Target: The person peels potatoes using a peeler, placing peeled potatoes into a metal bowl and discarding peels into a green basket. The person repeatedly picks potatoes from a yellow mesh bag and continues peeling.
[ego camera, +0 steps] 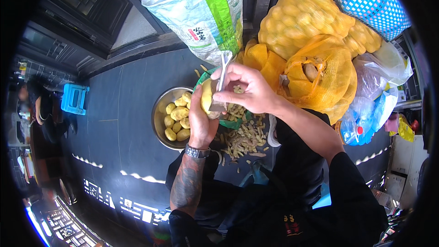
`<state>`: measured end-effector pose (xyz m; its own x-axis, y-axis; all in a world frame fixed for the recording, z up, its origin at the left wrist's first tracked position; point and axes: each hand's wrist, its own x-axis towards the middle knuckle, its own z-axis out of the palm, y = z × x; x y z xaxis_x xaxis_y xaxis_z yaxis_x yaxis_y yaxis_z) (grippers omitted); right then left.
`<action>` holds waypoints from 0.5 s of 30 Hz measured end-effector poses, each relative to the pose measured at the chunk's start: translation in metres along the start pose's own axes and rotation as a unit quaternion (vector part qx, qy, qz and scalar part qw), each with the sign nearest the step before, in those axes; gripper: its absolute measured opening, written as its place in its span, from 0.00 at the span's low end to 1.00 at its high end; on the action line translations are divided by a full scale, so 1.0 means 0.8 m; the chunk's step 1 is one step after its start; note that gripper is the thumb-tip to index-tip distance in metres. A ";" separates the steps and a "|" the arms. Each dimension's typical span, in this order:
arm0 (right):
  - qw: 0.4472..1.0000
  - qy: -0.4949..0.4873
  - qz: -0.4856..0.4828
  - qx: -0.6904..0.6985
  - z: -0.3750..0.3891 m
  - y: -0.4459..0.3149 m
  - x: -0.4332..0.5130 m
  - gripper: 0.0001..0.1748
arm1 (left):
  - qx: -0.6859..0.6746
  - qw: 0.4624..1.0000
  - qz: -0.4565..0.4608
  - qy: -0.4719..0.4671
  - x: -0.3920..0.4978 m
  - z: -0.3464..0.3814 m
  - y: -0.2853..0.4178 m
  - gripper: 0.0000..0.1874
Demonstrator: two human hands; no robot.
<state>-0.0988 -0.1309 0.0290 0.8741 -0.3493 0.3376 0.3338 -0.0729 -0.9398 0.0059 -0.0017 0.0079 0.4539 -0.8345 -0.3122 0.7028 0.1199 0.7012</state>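
Note:
My left hand [202, 120], with a metal watch at the wrist, holds a partly peeled potato [206, 96] upright. My right hand [248, 87] grips a metal peeler [224, 70], its wide blade against the potato's right side. Below and to the left, a round steel bowl [156, 123] holds several peeled potatoes [179, 113]. Potato peelings [241, 140] lie heaped on the dark floor under my hands, partly on a green plastic bag [231, 123]. My hands hide part of that bag and of the heap.
Orange mesh sacks of potatoes [301, 17] stand at the upper right, one of them open [337, 75]. A white and green woven sack [205, 13] stands ahead. Plastic bags with bottles [360, 123] lie at right. A blue plastic stool [74, 98] and another person [43, 109] are far left.

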 end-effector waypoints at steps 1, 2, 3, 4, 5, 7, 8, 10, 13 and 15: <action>0.999 -0.027 0.031 0.005 0.007 0.002 -0.004 0.16 | -0.002 1.000 0.003 -0.011 -0.001 0.002 0.002 0.25; 1.000 0.012 0.022 -0.013 0.008 0.006 -0.004 0.16 | -0.006 1.000 0.002 -0.023 -0.002 0.003 0.003 0.25; 1.000 0.002 0.002 -0.023 0.009 0.009 -0.004 0.16 | -0.004 1.000 -0.012 -0.027 -0.004 0.005 0.004 0.26; 1.000 0.027 -0.001 -0.004 0.005 0.013 -0.002 0.16 | 0.023 0.998 0.006 -0.066 -0.006 0.006 0.007 0.26; 0.999 0.035 -0.010 0.015 -0.001 0.015 0.001 0.16 | 0.017 0.995 0.013 -0.093 -0.008 0.006 0.009 0.26; 0.989 0.143 0.041 0.018 -0.027 0.020 0.017 0.19 | 0.000 0.995 0.009 -0.101 -0.014 0.006 0.012 0.26; 0.988 0.153 0.032 0.003 -0.038 0.020 0.020 0.19 | -0.008 0.993 -0.005 -0.120 -0.015 0.006 0.011 0.27; 0.983 0.180 0.019 -0.043 -0.054 0.018 0.026 0.17 | -0.035 0.984 -0.012 -0.176 -0.014 0.005 0.012 0.26; 0.987 0.112 -0.075 -0.090 -0.042 0.012 0.013 0.16 | -0.043 0.995 -0.016 -0.093 -0.008 0.003 0.010 0.26; 0.992 0.118 -0.048 -0.017 -0.017 0.011 -0.001 0.16 | -0.061 0.994 -0.016 -0.091 -0.004 0.001 0.009 0.27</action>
<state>-0.1016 -0.1440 0.0197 0.7310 -0.5471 0.4079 0.3963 -0.1463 -0.9064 0.0094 0.0012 0.0144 0.3312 -0.9211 -0.2046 0.7820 0.1467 0.6057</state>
